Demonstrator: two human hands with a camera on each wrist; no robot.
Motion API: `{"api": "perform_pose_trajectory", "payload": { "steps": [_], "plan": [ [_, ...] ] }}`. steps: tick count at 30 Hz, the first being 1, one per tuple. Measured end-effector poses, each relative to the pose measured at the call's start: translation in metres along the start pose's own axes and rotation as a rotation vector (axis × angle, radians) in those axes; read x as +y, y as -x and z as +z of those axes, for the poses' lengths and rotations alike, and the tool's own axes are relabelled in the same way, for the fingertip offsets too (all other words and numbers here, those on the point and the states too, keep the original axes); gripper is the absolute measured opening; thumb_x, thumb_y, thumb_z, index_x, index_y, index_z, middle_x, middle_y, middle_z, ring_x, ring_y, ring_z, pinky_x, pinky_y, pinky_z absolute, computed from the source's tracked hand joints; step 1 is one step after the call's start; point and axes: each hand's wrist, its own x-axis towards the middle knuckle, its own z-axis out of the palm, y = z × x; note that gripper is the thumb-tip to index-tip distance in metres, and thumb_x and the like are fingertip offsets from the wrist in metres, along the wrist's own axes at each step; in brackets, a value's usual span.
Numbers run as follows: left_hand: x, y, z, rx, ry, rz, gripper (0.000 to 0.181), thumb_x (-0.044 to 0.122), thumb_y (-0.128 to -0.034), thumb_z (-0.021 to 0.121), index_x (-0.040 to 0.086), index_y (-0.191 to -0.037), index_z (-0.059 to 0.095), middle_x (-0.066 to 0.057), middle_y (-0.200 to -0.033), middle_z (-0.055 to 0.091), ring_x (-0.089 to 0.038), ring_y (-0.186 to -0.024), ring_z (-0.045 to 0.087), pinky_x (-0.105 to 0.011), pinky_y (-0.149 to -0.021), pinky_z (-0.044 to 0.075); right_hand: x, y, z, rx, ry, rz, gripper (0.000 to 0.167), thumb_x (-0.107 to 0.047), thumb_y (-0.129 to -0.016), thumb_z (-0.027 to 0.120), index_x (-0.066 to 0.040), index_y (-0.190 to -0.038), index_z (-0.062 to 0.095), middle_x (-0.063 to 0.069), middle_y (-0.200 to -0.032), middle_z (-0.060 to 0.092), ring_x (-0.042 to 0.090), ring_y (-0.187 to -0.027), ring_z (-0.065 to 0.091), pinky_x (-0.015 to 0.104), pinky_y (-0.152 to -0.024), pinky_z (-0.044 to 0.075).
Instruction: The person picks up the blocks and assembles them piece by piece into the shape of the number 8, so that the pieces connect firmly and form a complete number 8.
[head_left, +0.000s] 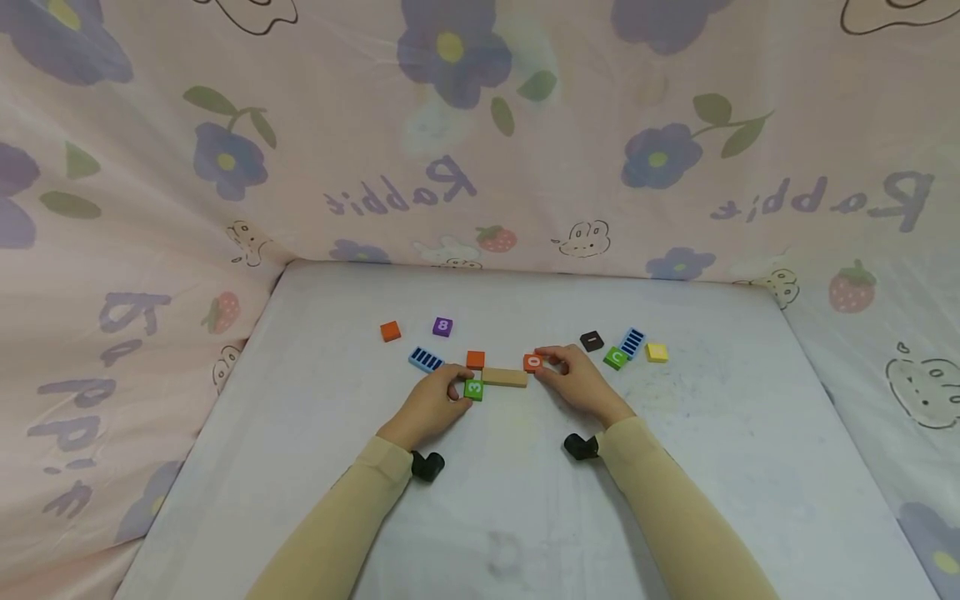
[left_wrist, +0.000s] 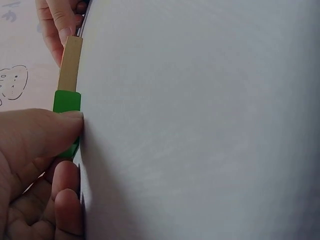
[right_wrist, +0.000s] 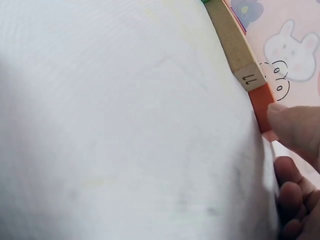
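Note:
My left hand (head_left: 432, 403) pinches a green tile marked 3 (head_left: 473, 389) between thumb and fingers. That tile touches the left end of a plain wooden bar (head_left: 505, 378) lying on the table. At the bar's right end, my right hand (head_left: 577, 377) pinches an orange tile marked 0 (head_left: 532, 362). Another orange tile (head_left: 476, 359) lies just behind the bar's left end. In the right wrist view the bar's end face carries a printed 11, and the orange tile (right_wrist: 262, 107) sits against it under my thumb. The left wrist view has the green tile (left_wrist: 67, 101) under my left thumb.
Behind my left hand lie a blue striped tile (head_left: 426, 359), an orange tile (head_left: 390, 331) and a purple tile marked 8 (head_left: 442, 327). To the right are a black tile (head_left: 592, 340), a green tile (head_left: 616, 358), a blue striped tile (head_left: 632, 342) and a yellow tile (head_left: 657, 352).

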Motion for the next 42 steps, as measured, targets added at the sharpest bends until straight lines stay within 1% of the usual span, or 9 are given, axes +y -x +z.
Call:
{"api": "perform_pose_trajectory", "payload": {
  "steps": [5, 11, 18, 21, 27, 32, 36, 38, 42],
  "plan": [
    [0.0, 0.0, 0.0, -0.004, 0.005, -0.007, 0.041, 0.016, -0.0877, 0.072, 0.017, -0.126, 0.058, 0.0, -0.087, 0.054, -0.016, -0.079, 0.05, -0.031, -0.068, 0.043, 0.001, 0.001, 0.0, 0.01, -0.007, 0.001, 0.045, -0.034, -0.092, 0.067, -0.021, -0.134, 0.057, 0.005, -0.108, 0.051, 0.022, -0.093, 0.045, 0.036, -0.077, 0.04],
    [-0.001, 0.0, 0.0, -0.005, 0.006, -0.011, 0.041, 0.016, -0.0879, 0.072, 0.017, -0.127, 0.058, 0.0, -0.087, 0.054, -0.016, -0.079, 0.051, -0.031, -0.068, 0.043, 0.004, 0.005, -0.002, 0.022, -0.018, 0.011, 0.047, -0.036, -0.091, 0.067, -0.02, -0.134, 0.055, 0.002, -0.115, 0.053, 0.022, -0.099, 0.047, 0.037, -0.085, 0.04],
    [-0.002, 0.001, 0.001, -0.006, 0.007, -0.006, 0.041, 0.016, -0.088, 0.072, 0.017, -0.126, 0.058, 0.0, -0.089, 0.054, -0.016, -0.08, 0.051, -0.031, -0.068, 0.044, 0.008, 0.023, -0.019, 0.052, -0.06, 0.07, 0.044, -0.04, -0.091, 0.066, -0.021, -0.129, 0.057, 0.001, -0.112, 0.058, 0.021, -0.097, 0.052, 0.037, -0.083, 0.043],
    [-0.002, 0.001, 0.001, -0.002, 0.012, -0.009, 0.041, 0.017, -0.0879, 0.072, 0.018, -0.126, 0.058, 0.0, -0.089, 0.054, -0.016, -0.081, 0.051, -0.031, -0.069, 0.044, 0.014, 0.032, -0.029, 0.088, -0.069, 0.076, 0.045, -0.042, -0.091, 0.066, -0.019, -0.13, 0.057, 0.003, -0.113, 0.058, 0.021, -0.098, 0.053, 0.037, -0.082, 0.045],
    [-0.002, 0.0, 0.002, -0.007, 0.013, -0.015, 0.041, 0.018, -0.0884, 0.072, 0.019, -0.127, 0.058, 0.0, -0.09, 0.054, -0.017, -0.082, 0.051, -0.031, -0.069, 0.044, 0.033, 0.045, -0.046, 0.172, -0.065, 0.048, 0.047, -0.04, -0.092, 0.065, -0.012, -0.13, 0.057, 0.007, -0.115, 0.059, 0.021, -0.099, 0.055, 0.034, -0.077, 0.048],
    [-0.001, 0.001, 0.001, -0.011, 0.013, -0.017, 0.041, 0.018, -0.0886, 0.071, 0.018, -0.127, 0.058, 0.0, -0.09, 0.054, -0.017, -0.082, 0.051, -0.031, -0.069, 0.044, 0.045, 0.049, -0.056, 0.241, -0.04, 0.062, 0.05, -0.042, -0.092, 0.064, -0.011, -0.13, 0.056, 0.009, -0.115, 0.057, 0.023, -0.098, 0.053, 0.038, -0.08, 0.046],
    [-0.001, 0.001, 0.0, -0.015, 0.015, -0.017, 0.04, 0.018, -0.0886, 0.071, 0.019, -0.127, 0.058, 0.0, -0.09, 0.054, -0.017, -0.081, 0.051, -0.032, -0.069, 0.044, 0.053, 0.052, -0.062, 0.287, -0.037, 0.08, 0.052, -0.039, -0.093, 0.064, -0.007, -0.133, 0.054, 0.013, -0.115, 0.055, 0.026, -0.1, 0.053, 0.04, -0.084, 0.044],
    [-0.001, 0.001, 0.0, -0.014, 0.011, -0.015, 0.04, 0.018, -0.0887, 0.071, 0.019, -0.127, 0.058, 0.0, -0.089, 0.054, -0.017, -0.081, 0.051, -0.031, -0.068, 0.044, 0.057, 0.052, -0.064, 0.303, -0.035, 0.092, 0.051, -0.037, -0.094, 0.064, -0.006, -0.133, 0.053, 0.014, -0.114, 0.054, 0.026, -0.1, 0.054, 0.039, -0.083, 0.044],
    [-0.001, 0.0, 0.001, -0.012, 0.003, -0.002, 0.04, 0.017, -0.0887, 0.071, 0.018, -0.127, 0.058, 0.0, -0.088, 0.054, -0.016, -0.08, 0.05, -0.031, -0.068, 0.043, 0.062, 0.052, -0.065, 0.322, -0.029, 0.101, 0.048, -0.032, -0.094, 0.064, -0.004, -0.132, 0.054, 0.014, -0.112, 0.055, 0.024, -0.095, 0.054, 0.031, -0.078, 0.044]
  ]
}}
